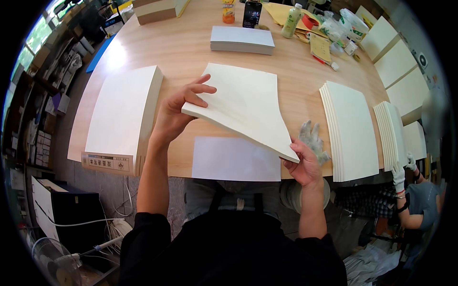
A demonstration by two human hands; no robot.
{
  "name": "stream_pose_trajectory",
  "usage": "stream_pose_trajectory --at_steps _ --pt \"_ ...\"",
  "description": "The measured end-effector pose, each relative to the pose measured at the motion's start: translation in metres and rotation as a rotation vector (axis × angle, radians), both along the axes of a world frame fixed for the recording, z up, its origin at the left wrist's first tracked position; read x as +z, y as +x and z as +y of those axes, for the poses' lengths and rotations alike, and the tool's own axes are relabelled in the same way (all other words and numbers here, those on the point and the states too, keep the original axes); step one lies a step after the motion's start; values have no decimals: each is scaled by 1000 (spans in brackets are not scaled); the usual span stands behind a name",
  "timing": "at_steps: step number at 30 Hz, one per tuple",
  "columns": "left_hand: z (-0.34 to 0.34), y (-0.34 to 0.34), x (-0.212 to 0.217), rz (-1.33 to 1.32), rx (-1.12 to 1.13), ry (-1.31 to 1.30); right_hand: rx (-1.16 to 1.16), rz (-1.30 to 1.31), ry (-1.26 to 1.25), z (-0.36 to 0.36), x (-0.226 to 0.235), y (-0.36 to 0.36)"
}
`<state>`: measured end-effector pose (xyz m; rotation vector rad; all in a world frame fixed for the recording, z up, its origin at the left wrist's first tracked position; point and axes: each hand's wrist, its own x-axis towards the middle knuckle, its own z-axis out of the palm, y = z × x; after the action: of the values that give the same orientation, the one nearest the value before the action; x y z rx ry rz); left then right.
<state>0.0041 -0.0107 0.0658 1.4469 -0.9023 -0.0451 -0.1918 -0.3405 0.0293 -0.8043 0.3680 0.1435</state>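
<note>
Between my hands a thick pad of cream paper (243,97) is lifted above the table, tilted and bent along its near edge. My left hand (179,107) grips its near left corner, with the fingers on the top face and the thumb hidden. At the near right corner, my right hand (304,164) pinches the pad's edge, thumb on top. Below the pad a white sheet (229,159) lies at the table's front edge. A grey-white work glove (311,140) rests just beyond my right hand.
A tall paper stack (121,109) stands left on a brown printed wrapper. Stepped paper piles (353,128) lie right, where a co-worker's gloved hand (398,176) touches the table edge. Farther back are a white stack (242,39), a phone (252,14) and bottles (291,21).
</note>
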Motion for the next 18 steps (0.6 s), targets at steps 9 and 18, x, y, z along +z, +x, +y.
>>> stream_pose_trajectory --at_steps 9,18 --pt "22 -6 -61 1035 -32 -189 70 -57 -126 -25 -21 37" --pt "6 7 -59 924 117 406 74 -44 -571 -31 -28 36"
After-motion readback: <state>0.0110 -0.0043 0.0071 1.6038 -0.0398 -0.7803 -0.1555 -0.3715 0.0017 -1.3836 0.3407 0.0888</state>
